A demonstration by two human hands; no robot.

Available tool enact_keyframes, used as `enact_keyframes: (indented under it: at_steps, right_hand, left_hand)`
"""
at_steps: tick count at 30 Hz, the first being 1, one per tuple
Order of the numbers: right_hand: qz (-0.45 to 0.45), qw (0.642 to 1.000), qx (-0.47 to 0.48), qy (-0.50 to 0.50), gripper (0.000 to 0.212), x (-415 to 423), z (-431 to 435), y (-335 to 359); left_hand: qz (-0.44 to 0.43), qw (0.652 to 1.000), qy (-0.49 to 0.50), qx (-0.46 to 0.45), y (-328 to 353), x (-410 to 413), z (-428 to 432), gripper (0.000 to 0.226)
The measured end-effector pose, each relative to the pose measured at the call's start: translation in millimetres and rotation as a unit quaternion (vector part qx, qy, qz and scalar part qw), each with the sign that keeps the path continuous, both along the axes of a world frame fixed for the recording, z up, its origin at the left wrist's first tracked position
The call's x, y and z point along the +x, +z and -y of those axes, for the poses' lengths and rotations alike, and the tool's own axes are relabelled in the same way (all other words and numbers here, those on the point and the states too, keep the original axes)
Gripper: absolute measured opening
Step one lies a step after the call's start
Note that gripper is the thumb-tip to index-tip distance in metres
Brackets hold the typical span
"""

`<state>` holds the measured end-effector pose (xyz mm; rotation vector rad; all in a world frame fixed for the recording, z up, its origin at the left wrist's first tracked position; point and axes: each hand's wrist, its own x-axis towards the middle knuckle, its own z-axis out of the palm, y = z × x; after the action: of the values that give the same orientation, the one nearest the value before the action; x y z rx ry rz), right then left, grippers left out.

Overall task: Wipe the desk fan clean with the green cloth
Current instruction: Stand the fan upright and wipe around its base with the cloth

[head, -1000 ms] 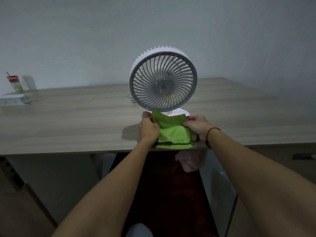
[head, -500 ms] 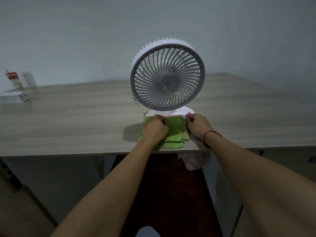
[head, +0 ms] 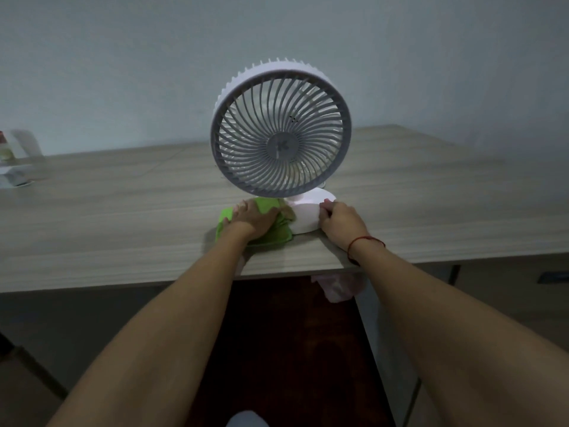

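Note:
A white desk fan (head: 280,127) with a grey round grille stands near the front edge of the wooden desk (head: 123,217), on a white round base (head: 308,212). The folded green cloth (head: 272,234) lies on the desk against the base's left side. My left hand (head: 251,220) presses flat on the cloth, covering most of it. My right hand (head: 340,221) rests with curled fingers on the right front of the base, a red string around its wrist.
At the desk's far left stand a small bottle (head: 4,147) and a white box (head: 14,177), both blurred. A pinkish bag (head: 338,286) hangs below the desk edge. A plain wall rises behind the desk.
The cloth slid left off the front of the base, which is now bare. My left hand moved left with it; my right hand shifted from the cloth onto the base.

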<state>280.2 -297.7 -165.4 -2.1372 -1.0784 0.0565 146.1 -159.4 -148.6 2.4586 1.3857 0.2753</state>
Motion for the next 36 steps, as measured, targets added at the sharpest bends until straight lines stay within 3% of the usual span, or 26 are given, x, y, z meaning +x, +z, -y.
enact_keyframes:
  at_steps: [4,9,18,23,27,33,36]
  right_hand:
    - [0.04,0.998,-0.052,0.013,0.041,0.0,-2.8,-0.8]
    - [0.084,0.993,-0.084,0.024,0.051,-1.9,-6.9,-3.6]
    - [0.091,0.99,-0.102,0.02,0.051,-0.6,-9.8,-3.4]
    - [0.082,0.991,-0.102,0.033,0.048,1.4,-8.8,-1.8]
    - [0.077,0.991,-0.097,0.048,0.046,3.7,-6.0,-1.1]
    - [0.078,0.992,-0.095,0.043,0.046,4.9,-10.6,-3.7]
    - [0.075,0.991,-0.1,0.038,0.046,4.5,-10.6,-2.6]
  left_hand:
    - [-0.038,0.994,-0.084,0.051,-1.1,7.8,12.5,0.06]
    - [-0.007,0.975,-0.201,0.095,-6.0,-5.3,27.7,0.053]
    - [-0.008,0.996,-0.091,0.009,9.8,1.9,-9.3,0.05]
    - [0.005,0.985,-0.161,0.068,4.4,13.6,30.9,0.05]
    - [0.039,0.978,-0.195,0.058,1.4,-1.4,24.2,0.048]
    - [-0.01,0.996,-0.085,0.03,12.8,-15.9,-4.5,0.053]
    - [-0.05,0.993,-0.098,0.039,23.4,-0.5,6.9,0.052]
